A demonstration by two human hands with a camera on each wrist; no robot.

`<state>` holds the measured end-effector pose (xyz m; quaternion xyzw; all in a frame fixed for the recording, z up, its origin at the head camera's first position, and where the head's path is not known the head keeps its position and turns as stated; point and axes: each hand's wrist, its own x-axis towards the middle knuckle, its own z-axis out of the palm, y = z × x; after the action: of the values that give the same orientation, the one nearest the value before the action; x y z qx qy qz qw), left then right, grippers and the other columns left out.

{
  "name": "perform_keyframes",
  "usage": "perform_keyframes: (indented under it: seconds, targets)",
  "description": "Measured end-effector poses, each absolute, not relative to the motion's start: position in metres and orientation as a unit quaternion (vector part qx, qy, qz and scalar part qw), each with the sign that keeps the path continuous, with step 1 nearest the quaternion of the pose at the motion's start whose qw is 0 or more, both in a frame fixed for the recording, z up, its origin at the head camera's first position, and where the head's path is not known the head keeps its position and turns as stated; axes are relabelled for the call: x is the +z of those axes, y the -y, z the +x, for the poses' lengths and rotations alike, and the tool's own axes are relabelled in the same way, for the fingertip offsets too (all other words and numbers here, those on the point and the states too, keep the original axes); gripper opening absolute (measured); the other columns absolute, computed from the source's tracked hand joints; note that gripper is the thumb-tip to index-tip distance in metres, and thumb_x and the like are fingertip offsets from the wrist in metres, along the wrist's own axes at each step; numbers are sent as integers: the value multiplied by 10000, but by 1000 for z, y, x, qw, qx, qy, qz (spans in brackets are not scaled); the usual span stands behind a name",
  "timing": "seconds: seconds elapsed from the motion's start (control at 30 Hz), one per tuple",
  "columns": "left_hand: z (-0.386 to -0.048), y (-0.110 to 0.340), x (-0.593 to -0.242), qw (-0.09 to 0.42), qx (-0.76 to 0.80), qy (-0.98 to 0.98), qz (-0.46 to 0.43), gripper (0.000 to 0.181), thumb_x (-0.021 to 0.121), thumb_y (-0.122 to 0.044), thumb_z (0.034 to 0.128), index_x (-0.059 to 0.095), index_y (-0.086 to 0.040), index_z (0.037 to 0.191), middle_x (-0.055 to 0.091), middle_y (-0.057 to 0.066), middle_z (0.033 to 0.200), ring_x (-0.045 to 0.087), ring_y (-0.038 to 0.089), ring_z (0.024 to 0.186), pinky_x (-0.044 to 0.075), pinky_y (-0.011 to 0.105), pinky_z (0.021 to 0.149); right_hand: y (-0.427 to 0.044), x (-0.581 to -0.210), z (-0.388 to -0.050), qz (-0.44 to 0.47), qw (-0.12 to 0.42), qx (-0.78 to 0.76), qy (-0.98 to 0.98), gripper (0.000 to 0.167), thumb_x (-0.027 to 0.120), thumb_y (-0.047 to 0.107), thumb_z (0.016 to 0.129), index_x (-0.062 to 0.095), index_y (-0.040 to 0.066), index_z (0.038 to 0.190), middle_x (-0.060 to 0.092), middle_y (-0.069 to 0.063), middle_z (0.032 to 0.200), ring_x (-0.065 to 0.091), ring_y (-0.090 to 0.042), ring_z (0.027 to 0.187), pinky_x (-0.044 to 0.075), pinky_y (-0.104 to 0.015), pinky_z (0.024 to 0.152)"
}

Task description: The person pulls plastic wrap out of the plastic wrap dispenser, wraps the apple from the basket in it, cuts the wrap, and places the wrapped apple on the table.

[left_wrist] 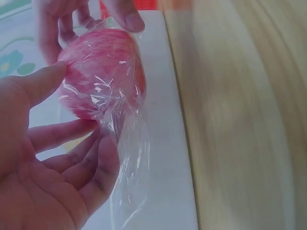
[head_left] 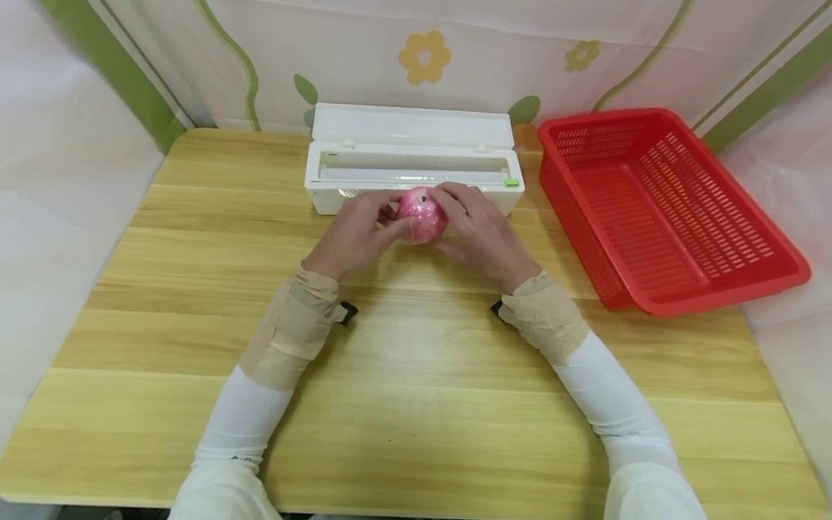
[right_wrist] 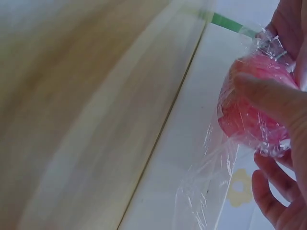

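Head view has the left hand [head_left: 360, 230] and the right hand [head_left: 482, 227] meeting just above the middle of the frame, bent round a pink-red round fruit [head_left: 423, 222] from either side. Left wrist view shows the left hand partly closed, its thumb on the fruit's skin side and its curled fingers below, close against the clear film [left_wrist: 130, 177] that covers the fruit and trails down in a loose, creased tail. Right wrist view gives the right hand half curled at the right edge, thumb laid across the wrapped fruit and the other fingers bent beneath it (film bunches at both ends of the fruit there). A small dark spot marks the top of the fruit in the head view

Just beyond the hands, at upper centre, a long white box [head_left: 416, 201] stands with its lid [head_left: 412, 126] tipped back and a roll [head_left: 403, 175] lying inside; a green tab [head_left: 511, 183] sits at its right front corner. The fruit overlaps the box's front in the picture, and whether they touch I cannot tell. Tan wraps [head_left: 286, 325] circle both wrists over white sleeves [head_left: 247, 419]. At right, a red basket [head_left: 721, 303] rests on the wood-grained bench [head_left: 416, 440], and a curtain [head_left: 351, 36] with yellow flowers and green leaves fills the top of the frame
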<state>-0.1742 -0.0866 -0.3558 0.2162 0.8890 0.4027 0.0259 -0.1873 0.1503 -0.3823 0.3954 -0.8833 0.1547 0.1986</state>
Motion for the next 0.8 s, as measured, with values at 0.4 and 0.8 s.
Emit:
perform_keyframes:
  seconds: [0.4,0.8]
  targets:
    - [-171,87,-353,-75,208,-940,260,1067,960,-346,760,372,-26,1592,483,224,1499,555,382,1267,549,567,1008,-147,-368,-190,381,168,179,891,783,941,246,807,553,11,1446,592,-194,1402,592,-342,1291,549,-487,1115]
    - [-179,81,-369,-228,144,-903,334,707,885,-208,836,555,-5,1428,601,187,1428,575,356,1318,521,470,1133,-153,-358,-198,384,117,227,887,792,912,226,833,523,4,1486,577,-175,1416,556,-313,1328,519,-467,1151]
